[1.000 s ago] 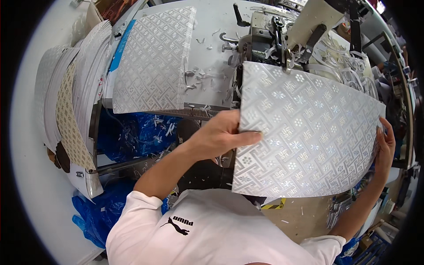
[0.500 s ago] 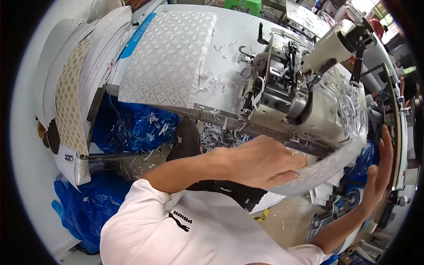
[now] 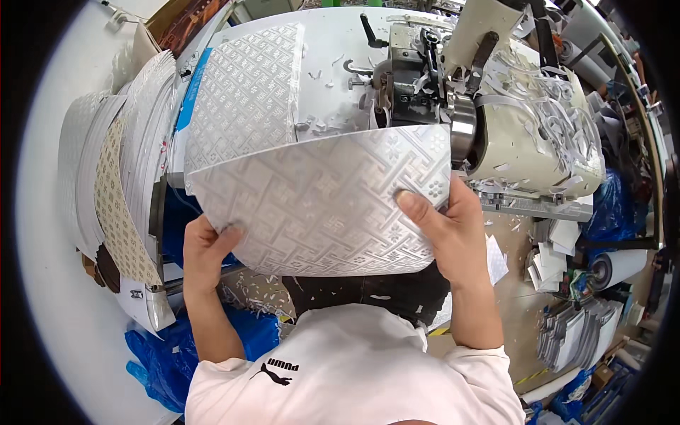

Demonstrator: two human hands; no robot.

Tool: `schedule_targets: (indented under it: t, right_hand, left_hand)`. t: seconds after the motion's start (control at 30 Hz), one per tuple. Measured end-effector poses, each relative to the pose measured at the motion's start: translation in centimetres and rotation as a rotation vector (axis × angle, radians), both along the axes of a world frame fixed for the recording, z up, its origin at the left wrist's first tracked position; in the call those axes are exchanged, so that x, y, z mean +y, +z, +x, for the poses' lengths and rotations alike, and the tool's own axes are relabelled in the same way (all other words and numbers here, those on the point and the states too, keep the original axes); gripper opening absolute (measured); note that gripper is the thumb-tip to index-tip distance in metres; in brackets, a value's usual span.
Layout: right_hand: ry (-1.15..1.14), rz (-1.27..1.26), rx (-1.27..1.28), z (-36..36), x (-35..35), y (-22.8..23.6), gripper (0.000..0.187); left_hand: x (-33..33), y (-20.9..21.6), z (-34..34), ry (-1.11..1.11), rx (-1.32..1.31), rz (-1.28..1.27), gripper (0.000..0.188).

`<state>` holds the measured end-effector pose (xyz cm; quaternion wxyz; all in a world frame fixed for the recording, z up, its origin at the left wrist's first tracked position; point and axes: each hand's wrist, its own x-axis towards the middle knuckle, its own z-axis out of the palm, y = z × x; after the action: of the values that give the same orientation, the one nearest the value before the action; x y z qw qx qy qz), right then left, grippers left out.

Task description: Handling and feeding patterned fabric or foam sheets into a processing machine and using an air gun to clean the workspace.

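A silvery white sheet (image 3: pixel 326 202) with an embossed lattice and flower pattern is held up in front of me, slightly bowed. My left hand (image 3: pixel 210 248) pinches its lower left edge, thumb on top. At the right edge my right hand (image 3: pixel 446 230) grips it, thumb on the face and fingers behind. Behind the sheet lies a stack of similar patterned sheets (image 3: pixel 244 92) on the white table (image 3: pixel 329 42). The sheet's upper edge covers the near part of a cream machine with a metal head (image 3: pixel 414 78).
Fanned sheets (image 3: pixel 145 106) stand at the left, with a beige patterned one (image 3: pixel 117 205) among them. Blue plastic bags (image 3: pixel 166 368) lie at the lower left. White trimmings (image 3: pixel 559 106) cover the machine's right side. Bundled sheets (image 3: pixel 577 329) and a white roll (image 3: pixel 627 269) rest at the right.
My right hand has come in from the far right and taken the sheet's right edge. My left hand has moved left, and the sheet now faces me, spread between both hands.
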<state>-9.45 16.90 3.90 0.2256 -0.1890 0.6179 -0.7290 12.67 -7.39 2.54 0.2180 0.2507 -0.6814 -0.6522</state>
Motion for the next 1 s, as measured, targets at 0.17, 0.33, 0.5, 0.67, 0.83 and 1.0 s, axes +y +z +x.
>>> schedule_targets:
  t: [0.17, 0.33, 0.5, 0.67, 0.83, 1.0]
  right_hand:
    - [-0.132, 0.057, 0.008, -0.4, -0.2, -1.9, 0.035]
    - [-0.153, 0.14, 0.053, -1.6, -0.6, -1.8, 0.036]
    - [-0.204, 0.132, 0.061, -2.3, -1.2, -1.5, 0.034]
    - [-0.239, 0.084, 0.024, -3.1, -0.9, -2.0, 0.036]
    - [-0.257, 0.085, 0.033, -3.8, -0.2, -2.2, 0.034]
    - [-0.328, 0.125, 0.077, -5.3, 2.0, -1.6, 0.033]
  left_hand:
    - [0.2, 0.2, -3.2, 0.166, -0.055, 0.164, 0.036]
    - [-0.8, 0.9, -5.3, 0.161, -0.061, 0.193, 0.036]
    - [-1.5, 1.2, -6.7, 0.139, -0.079, 0.172, 0.035]
    - [-1.1, 1.8, -8.0, 0.107, -0.064, 0.17, 0.033]
    - [-0.9, 1.6, -8.7, 0.082, -0.032, 0.167, 0.033]
    - [0.5, 0.6, -9.6, -0.013, -0.057, 0.159, 0.032]
